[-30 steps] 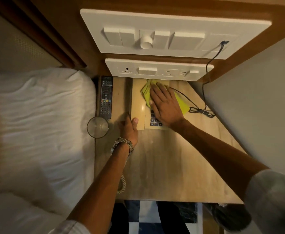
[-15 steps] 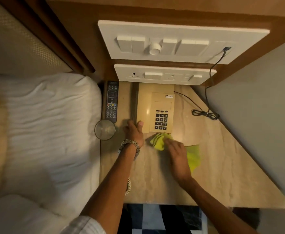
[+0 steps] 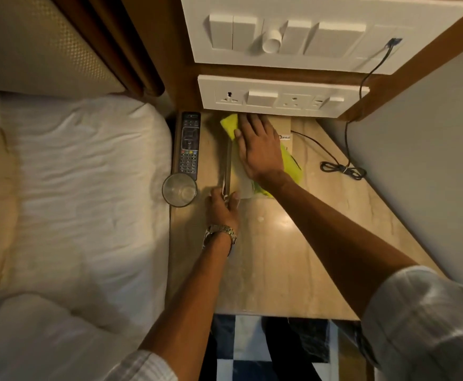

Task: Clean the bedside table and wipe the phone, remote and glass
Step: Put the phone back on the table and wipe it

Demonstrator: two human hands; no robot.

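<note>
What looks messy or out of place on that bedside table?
Little stands out. A small pale spot sits on the bare table in front of the phone, perhaps a drip or a glare. The black cable lies loosely bundled near the wall. The glass stands upright beside the remote.

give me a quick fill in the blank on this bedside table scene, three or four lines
1. The right hand presses a ____ cloth onto the phone.
2. The left hand steadies the phone at its ____ end.
3. The glass stands just in front of the ____.
4. A watch sits on the ____ wrist.

Missing words: yellow; near; remote; left
</note>
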